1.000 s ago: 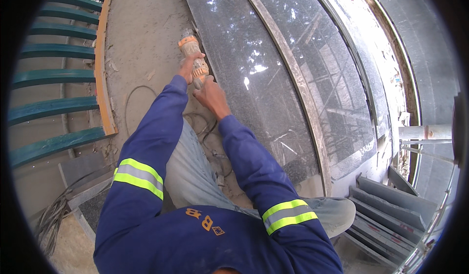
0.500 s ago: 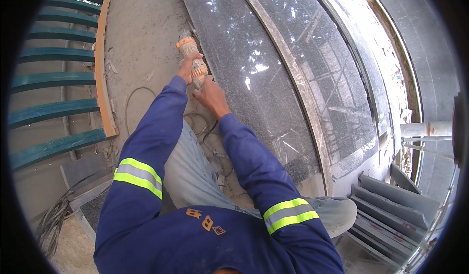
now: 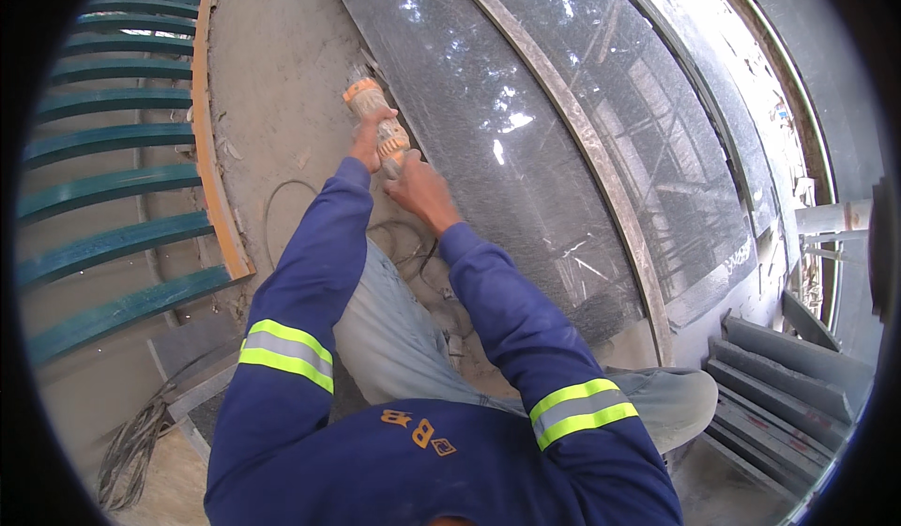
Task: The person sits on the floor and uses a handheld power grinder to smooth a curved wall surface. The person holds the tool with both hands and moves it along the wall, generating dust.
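A: A dusty concrete floor [image 3: 277, 66] runs beneath a seated or crouching person, with large, dark polished slabs [image 3: 460, 85] spread to the right. What are the hands doing?

B: Both are closed on one thing, a dusty grey-and-orange power tool [image 3: 391, 137], ahead of the person beside the nearest slab's left edge. The left hand [image 3: 367, 141] wraps its middle; the right hand [image 3: 421, 189] grips the near end. Whether its far tip touches the slab, I cannot tell.

A: How would it feel to hold?

B: Probably stiff and fairly heavy, so two hands make sense. The dust may make it slippery. The body between the orange bands looks the best hold, with the rear for steering; fingers should keep clear of the far end. The slab looks hard, yet its edge could chip.

A: What lies around, and what is in the way?

B: Near the left forearm, a thin cable [image 3: 267, 226] loops on the floor and could snag. The nearest slab limits room to the right, and a pale strip [image 3: 593, 151] runs lengthwise beyond it. Farther left are teal bars [image 3: 113, 183] with an orange edging [image 3: 208, 141]. At lower right, grey stone pieces [image 3: 779, 376] lean together; at lower left lies a bundle of wires [image 3: 127, 465].
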Tool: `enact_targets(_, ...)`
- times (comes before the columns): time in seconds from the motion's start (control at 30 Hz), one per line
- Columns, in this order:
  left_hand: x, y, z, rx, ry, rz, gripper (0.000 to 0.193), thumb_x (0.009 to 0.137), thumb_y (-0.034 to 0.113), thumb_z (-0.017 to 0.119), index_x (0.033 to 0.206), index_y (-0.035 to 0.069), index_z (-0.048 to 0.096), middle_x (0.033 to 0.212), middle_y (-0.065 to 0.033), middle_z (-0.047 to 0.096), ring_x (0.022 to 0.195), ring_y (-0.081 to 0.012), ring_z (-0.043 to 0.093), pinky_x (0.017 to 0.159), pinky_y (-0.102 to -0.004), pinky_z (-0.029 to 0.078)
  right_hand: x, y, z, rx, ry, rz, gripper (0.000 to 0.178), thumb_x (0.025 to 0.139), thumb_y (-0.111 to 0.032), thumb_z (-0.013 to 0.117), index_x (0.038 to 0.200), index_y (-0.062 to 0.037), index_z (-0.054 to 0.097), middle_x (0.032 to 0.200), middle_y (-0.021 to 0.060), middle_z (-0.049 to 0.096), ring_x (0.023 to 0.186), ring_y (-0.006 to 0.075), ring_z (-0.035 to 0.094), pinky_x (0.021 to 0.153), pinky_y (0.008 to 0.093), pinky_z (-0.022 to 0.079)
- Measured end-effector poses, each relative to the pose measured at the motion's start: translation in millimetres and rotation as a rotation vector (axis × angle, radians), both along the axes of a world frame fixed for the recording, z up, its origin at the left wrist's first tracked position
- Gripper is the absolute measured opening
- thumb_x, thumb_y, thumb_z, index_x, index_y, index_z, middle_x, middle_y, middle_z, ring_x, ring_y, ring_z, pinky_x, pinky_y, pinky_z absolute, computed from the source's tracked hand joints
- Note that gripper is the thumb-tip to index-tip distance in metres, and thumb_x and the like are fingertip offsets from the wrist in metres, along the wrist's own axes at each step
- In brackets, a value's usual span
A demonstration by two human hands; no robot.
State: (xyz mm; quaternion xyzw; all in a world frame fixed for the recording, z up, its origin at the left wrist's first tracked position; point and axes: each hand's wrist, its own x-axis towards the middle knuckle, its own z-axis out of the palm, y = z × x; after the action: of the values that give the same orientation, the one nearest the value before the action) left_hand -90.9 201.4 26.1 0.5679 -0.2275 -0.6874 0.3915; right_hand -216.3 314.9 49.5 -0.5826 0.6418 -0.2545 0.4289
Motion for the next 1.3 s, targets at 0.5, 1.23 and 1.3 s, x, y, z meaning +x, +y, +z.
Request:
enact_targets(0.5,3,0,-6,-0.021,0.013,-0.035,0.036,0.077,0.021,0.074,0.104,0.008,0.053,0.083,-0.0075,0.057,0.066,-0.0232,0.063,0.060,-0.0403,0.057,0,7,2,0.021,0.006,-0.003,0.048,0.077,-0.022,0.073,0.108,0.0068,0.051,0.097,0.0313,0.070,0.095,0.0455,0.071,0.084,0.0511,0.055)
enact_targets(1.23,6,-5,-15,-0.002,-0.001,-0.038,0.039,0.079,0.023,0.073,0.107,0.007,0.052,0.083,-0.0091,0.058,0.067,-0.0269,0.065,0.063,-0.0434,0.060,-1,8,0,0.003,0.014,-0.016,0.043,0.077,-0.018,0.073,0.105,0.0080,0.053,0.096,0.0318,0.070,0.093,0.0448,0.071,0.081,0.0506,0.056)
enact_targets(1.3,7,-7,-18,0.013,0.007,-0.032,0.039,0.079,0.023,0.073,0.108,0.007,0.052,0.083,-0.0093,0.058,0.067,-0.0273,0.066,0.063,-0.0440,0.060,0,6,-1,-0.022,0.001,-0.019,0.042,0.077,-0.018,0.072,0.105,0.0087,0.054,0.096,0.0316,0.071,0.093,0.0444,0.072,0.081,0.0498,0.057)
